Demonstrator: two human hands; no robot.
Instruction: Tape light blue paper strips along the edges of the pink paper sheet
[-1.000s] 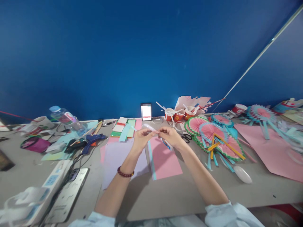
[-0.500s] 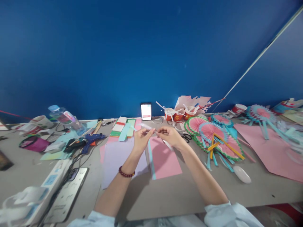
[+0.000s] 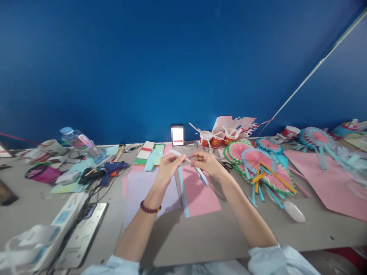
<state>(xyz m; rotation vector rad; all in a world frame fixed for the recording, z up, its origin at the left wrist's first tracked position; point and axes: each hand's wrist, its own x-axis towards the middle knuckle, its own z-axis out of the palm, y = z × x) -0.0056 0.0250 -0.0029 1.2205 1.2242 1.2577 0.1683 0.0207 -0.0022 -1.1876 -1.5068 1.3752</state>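
A narrow white strip [image 3: 202, 177] with blue markings on its lower part runs slantwise between my hands, above the sheets. It looks like paper or tape; I cannot tell which. My left hand [image 3: 169, 168] pinches the strip near its upper end between thumb and fingers. My right hand [image 3: 207, 164] has bent fingers closed on it farther along, and the lower part hangs below that palm. Underneath lies a pink sheet [image 3: 197, 198] with a light blue band [image 3: 184, 194] along its left edge. A lilac sheet [image 3: 151, 191] is to its left, partly behind my left forearm.
A lit phone [image 3: 177, 135] stands against the blue wall. Pleated paper fans [image 3: 258, 162] and scissors [image 3: 228, 165] lie at right, with red cups [image 3: 217, 139] behind. At left are a glue gun [image 3: 113, 170], a bottle [image 3: 83, 144], a power strip [image 3: 57, 229] and another phone [image 3: 82, 236].
My hands have moved slightly apart, the left one shifting left. The strip's lower part has turned, so its blue markings show below my right hand.
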